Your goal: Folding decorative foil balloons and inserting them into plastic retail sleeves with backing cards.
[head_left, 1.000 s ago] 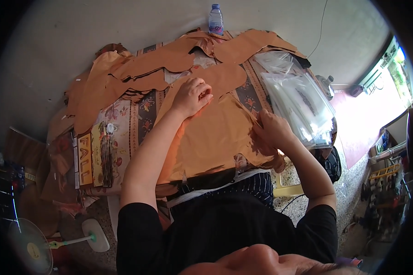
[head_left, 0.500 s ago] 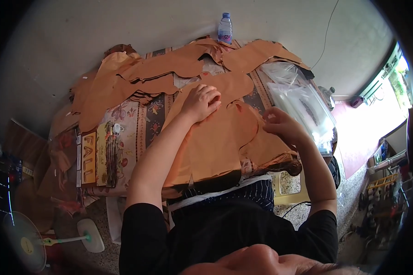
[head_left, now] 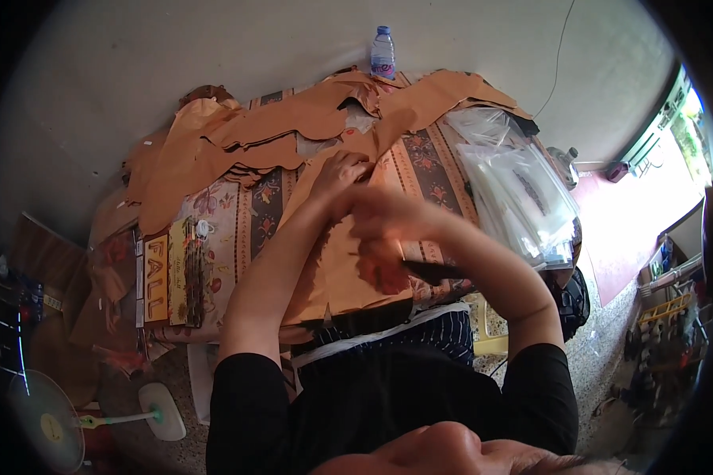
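In front of me lies a large, flat copper-coloured foil sheet, which looks like an uninflated foil balloon. My left hand is on its upper part, fingers curled and closed against the foil. Just beside it, my right hand crosses in over the sheet, smeared by motion, so its fingers cannot be made out. The sheet's right side is folded up and over toward the left, with a raised flap at its far end and a dark, shiny underside near the front. My right hand partly hides the fold.
Stacks of similar copper foil sheets cover the table's far and left parts. Clear plastic bags lie at the right, printed packets at the left. A water bottle stands at the back; a fan is at lower left.
My right hand has swept left from the sheet's right edge to beside my left hand. The sheet's right side has come over with it, baring patterned tablecloth. My left hand stays nearly in place.
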A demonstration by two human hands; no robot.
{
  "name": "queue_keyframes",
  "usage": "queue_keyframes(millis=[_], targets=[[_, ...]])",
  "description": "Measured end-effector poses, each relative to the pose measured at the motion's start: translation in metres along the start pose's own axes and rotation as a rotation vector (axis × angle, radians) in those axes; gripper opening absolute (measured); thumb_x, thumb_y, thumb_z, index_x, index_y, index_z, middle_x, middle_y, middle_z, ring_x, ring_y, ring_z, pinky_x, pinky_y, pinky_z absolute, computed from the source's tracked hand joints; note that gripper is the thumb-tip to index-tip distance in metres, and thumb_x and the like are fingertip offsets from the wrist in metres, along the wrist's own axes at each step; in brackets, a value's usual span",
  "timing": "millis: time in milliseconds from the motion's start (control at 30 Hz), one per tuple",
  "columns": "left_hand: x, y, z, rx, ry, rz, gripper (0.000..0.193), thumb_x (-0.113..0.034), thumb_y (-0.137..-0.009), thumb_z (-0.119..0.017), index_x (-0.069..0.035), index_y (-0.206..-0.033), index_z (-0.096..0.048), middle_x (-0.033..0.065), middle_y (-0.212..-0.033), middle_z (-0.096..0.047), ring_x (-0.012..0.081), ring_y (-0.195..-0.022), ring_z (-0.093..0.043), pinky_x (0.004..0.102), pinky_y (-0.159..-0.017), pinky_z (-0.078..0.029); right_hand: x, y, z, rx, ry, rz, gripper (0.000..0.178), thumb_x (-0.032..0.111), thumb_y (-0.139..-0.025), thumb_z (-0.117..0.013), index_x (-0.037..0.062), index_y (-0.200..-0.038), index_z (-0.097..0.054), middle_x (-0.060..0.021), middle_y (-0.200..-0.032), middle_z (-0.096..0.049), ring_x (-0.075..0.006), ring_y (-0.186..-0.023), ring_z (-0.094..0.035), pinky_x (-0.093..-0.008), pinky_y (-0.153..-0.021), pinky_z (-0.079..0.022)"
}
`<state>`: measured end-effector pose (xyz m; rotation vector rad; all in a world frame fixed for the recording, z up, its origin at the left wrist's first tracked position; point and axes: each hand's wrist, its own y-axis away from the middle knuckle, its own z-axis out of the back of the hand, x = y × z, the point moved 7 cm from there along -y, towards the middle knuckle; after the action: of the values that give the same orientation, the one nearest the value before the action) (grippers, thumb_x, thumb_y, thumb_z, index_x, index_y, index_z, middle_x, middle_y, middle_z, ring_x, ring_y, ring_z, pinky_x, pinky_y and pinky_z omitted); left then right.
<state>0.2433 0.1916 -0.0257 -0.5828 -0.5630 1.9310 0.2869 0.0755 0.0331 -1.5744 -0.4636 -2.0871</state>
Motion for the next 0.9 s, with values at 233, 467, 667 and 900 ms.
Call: queue_keyframes(millis=[233,467,667,900], targets=[[-0.006,-0.005,-0.005,0.131,0.037,0.109,0.027,-0.025,-0.082,-0.061,-0.009,-0.103,-0.067,0.0075,-0.113,-0.061,0.0295,-0.108,-0.052,0.0403,-0.094,-0.042,-0.02,-0.003,-0.028,0.076,0.12,0.09,0.024,0.01,-0.082,-0.065,0.0015,-0.104,-0.059,-0.0102,-0.088,-0.063,-0.0183,-0.08,-0.063,-0.0291,-0.068,-0.05],[-0.012,-0.006,0.003,0.072,0.022,0.072,0.032,-0.026,-0.086,-0.057,-0.009,-0.112,-0.063,0.0097,-0.113,-0.06,0.0306,-0.11,-0.051,0.0418,-0.096,-0.04,-0.081,0.002,0.093,-0.46,0.777,-0.108,0.026,0.024,-0.09,-0.056,0.0026,-0.101,-0.063,-0.0151,-0.115,-0.059,-0.0276,-0.107,-0.057,-0.0384,-0.089,-0.047],[0.008,-0.001,-0.013,0.147,0.049,0.148,0.039,-0.027,-0.086,-0.055,-0.008,-0.12,-0.059,0.0126,-0.12,-0.056,0.0322,-0.114,-0.049,0.042,-0.099,-0.04,-0.098,-0.033,0.067,-0.449,0.98,-0.108,0.079,0.054,-0.093,-0.04,-0.001,-0.146,-0.021,-0.0215,-0.15,-0.028,-0.0339,-0.142,-0.02,-0.0426,-0.116,-0.014],[0.004,-0.003,-0.007,0.173,0.168,0.219,0.036,-0.022,-0.083,-0.055,-0.002,-0.113,-0.061,0.0197,-0.12,-0.059,0.037,-0.117,-0.05,0.0435,-0.097,-0.042,-0.098,-0.013,0.05,-0.273,0.884,0.01,0.087,0.061,-0.094,-0.033,-0.0059,-0.147,-0.011,-0.0254,-0.153,-0.015,-0.0364,-0.144,-0.012,-0.0423,-0.117,-0.01]])
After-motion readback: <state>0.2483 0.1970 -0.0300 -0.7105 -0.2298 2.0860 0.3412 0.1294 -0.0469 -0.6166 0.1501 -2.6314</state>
